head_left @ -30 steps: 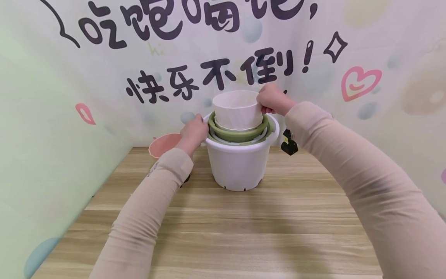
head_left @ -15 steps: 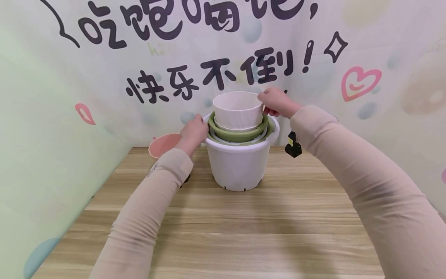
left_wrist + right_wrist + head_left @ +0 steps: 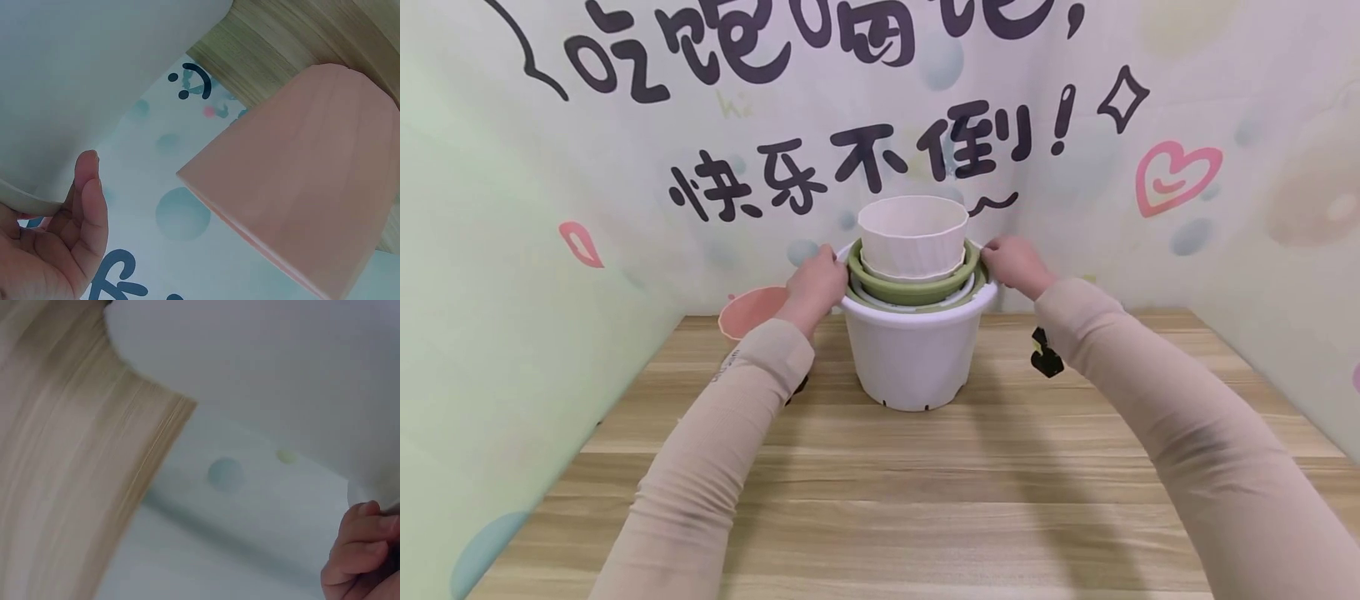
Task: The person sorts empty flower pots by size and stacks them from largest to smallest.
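Note:
On the table stands a large white flowerpot with smaller pots nested inside it. A green pot sits within its rim, and a small white pot rises out of the top. My left hand grips the big pot's left rim; in the left wrist view its fingers bend under the rim's edge. At the opposite side my right hand holds the right rim. The right wrist view shows curled fingers below that edge, partly cut off by the frame.
A pink pot stands at the left, partly behind my left forearm; the left wrist view shows its tapered side. The wooden table meets a printed cloth wall behind the pots.
My right hand has let go of the small white pot's rim and moved down and right to the large pot's right rim. My left hand has stayed where it was.

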`<state>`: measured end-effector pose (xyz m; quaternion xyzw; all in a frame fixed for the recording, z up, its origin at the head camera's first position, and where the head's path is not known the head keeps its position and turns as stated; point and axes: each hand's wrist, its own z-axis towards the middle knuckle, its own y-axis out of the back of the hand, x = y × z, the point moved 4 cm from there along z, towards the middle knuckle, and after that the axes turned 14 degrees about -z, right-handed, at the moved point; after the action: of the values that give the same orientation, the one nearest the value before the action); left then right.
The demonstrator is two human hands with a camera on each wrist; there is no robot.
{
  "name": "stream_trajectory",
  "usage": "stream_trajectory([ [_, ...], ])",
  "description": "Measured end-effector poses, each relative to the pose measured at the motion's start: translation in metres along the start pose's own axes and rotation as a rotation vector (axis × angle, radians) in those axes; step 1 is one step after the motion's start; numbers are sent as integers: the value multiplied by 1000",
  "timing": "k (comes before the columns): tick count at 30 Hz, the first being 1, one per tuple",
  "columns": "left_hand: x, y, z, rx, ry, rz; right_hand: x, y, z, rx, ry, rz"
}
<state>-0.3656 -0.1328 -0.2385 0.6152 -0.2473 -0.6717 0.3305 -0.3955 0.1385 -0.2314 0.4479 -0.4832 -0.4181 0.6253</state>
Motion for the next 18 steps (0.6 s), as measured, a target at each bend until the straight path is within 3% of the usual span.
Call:
stream_trajectory([
  [4, 1, 1, 1, 12, 5, 18, -1, -6, 2, -71, -19, 57],
  [7, 3, 2, 2, 9, 1, 36, 0, -7, 2, -81, -16, 64],
  [12, 7, 8, 4, -46, -80, 117, 1, -6, 1, -88, -7, 41],
  [15, 21, 21, 5, -91, -104, 166, 1, -5, 1, -96, -4, 29],
  [18, 50, 38, 4, -118, -44, 228, 1, -5, 1, -99, -5, 34],
])
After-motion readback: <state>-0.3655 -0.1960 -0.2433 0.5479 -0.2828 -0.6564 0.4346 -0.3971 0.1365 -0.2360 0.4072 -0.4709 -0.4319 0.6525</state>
